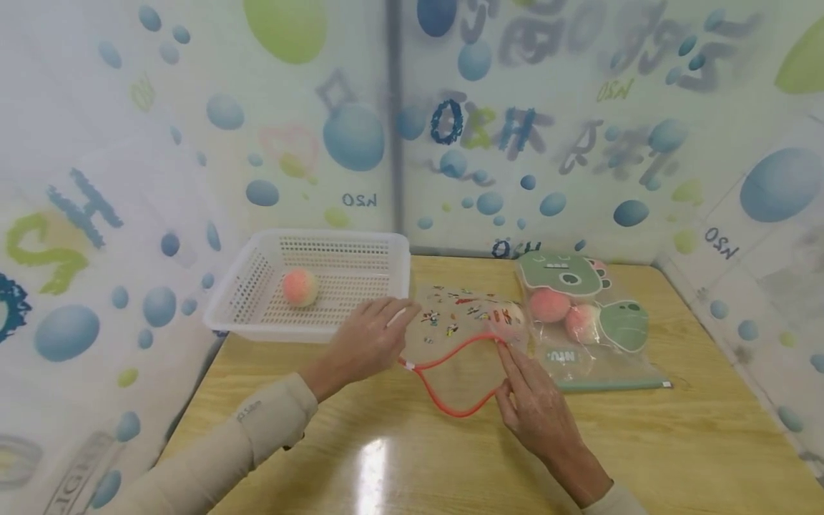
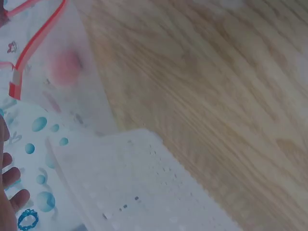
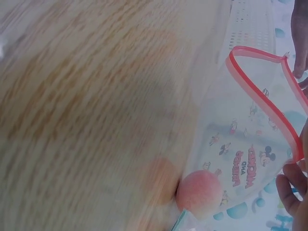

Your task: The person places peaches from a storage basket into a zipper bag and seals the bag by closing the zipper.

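Note:
My right hand (image 1: 537, 408) pinches the red-edged mouth of a clear zip bag (image 1: 450, 322) at its right side, and the mouth gapes. The bag carries cartoon prints, and a pink-and-cream peach (image 1: 511, 322) shows through its far right part. My left hand (image 1: 373, 340) hovers by the bag's left corner, near the basket's front right corner. Its loosely bent fingers (image 2: 12, 178) stand apart from the red zip edge in the left wrist view. A single peach (image 1: 300, 287) lies inside the white basket (image 1: 277, 332).
On the right lies another clear bag (image 1: 605, 365) with green cartoon animal prints and a green zip edge, holding peaches (image 1: 549, 305). The wooden table (image 1: 309, 458) meets printed curtain-like walls (image 1: 463, 193) at the back and sides.

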Motion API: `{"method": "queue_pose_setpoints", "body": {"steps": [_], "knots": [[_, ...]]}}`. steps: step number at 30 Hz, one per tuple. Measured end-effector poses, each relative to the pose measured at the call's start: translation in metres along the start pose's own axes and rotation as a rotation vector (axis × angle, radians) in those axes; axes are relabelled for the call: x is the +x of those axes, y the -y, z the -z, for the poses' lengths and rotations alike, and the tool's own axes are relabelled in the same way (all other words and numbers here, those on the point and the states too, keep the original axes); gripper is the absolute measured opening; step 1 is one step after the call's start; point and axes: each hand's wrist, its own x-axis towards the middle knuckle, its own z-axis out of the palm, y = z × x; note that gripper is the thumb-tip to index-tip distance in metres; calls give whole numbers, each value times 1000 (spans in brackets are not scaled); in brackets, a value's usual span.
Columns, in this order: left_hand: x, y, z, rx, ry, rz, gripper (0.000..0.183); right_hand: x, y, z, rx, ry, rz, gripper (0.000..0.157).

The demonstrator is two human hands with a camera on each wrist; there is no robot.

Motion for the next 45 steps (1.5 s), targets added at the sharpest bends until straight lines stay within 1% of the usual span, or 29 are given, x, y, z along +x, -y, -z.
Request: {"method": "queue_pose_setpoints", "body": {"steps": [3,6,9,11,14,16,21,24,28,30,32,36,38,40,45], "knots": [[0,9,1,-14,31,1,47,-1,-1,1,-2,0,0,57],[-2,19,1,-12,57,7,47,-1,-2,1,0,-26,15,55],[-4,30,1,19,107,33,48,-2,-3,1,-2,-45,31,54],[-5,39,2,30,150,64,48,-2,-3,1,-5,-66,42,54],[-7,52,2,43,215,123,50,-2,-3,2,-10,-99,54,53],[-8,60,1,60,256,176,56,-3,-4,2,-12,-114,57,52],[-13,78,-1,106,394,342,82,-5,-5,3,-18,-100,50,53],[-15,88,-1,89,487,439,91,-5,-5,2,-15,-102,53,53],[-23,104,-1,73,602,560,96,-4,-6,1,-2,-102,60,52],[-27,111,-1,77,645,611,98,-4,-6,0,-1,-88,54,52],[-32,117,-2,71,673,656,101,-4,-6,0,-2,-78,50,52],[-41,127,-7,56,709,744,106,-5,-7,0,-4,-76,56,52],[-46,131,-9,40,730,776,107,-6,-6,0,-3,-79,59,52],[-50,135,-11,22,758,792,106,-6,-6,0,-8,-73,55,51],[-59,146,-20,-4,814,793,97,-7,-6,1,-6,-51,35,51]]}}
